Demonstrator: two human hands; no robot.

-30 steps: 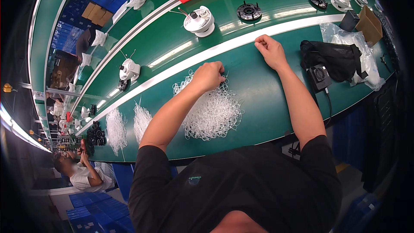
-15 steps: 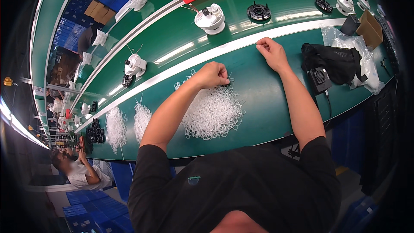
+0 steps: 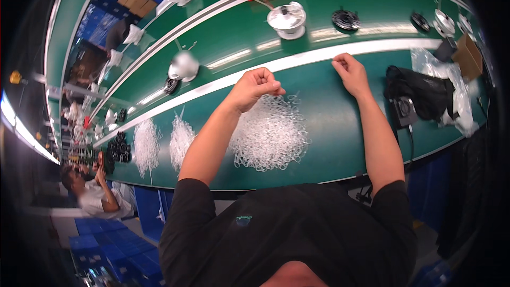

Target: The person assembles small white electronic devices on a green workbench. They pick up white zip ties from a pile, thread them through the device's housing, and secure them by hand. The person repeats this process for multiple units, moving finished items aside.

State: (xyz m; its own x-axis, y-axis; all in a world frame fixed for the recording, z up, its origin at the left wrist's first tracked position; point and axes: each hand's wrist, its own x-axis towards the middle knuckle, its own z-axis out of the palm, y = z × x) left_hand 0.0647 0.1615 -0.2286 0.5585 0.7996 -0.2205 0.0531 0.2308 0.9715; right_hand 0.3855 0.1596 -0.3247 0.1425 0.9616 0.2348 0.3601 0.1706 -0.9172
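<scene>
Left hand point(image 3: 255, 87) closed tight over clear plastic rings point(image 3: 270, 133), likely pinching 1. Right hand point(image 3: 348, 72) curled shut on green counter point(image 3: 329, 127); hold unclear.

One wide fisheye camera sits on the person's head and looks steeply down over the chest at the green workbench point(image 3: 340, 143), quite near. Straight edges bend toward the rim.

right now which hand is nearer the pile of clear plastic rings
Left. The left hand is closed at the top edge of the pile of clear plastic rings, touching it. The right hand rests fisted on the green table, off to the pile's upper right.
</scene>
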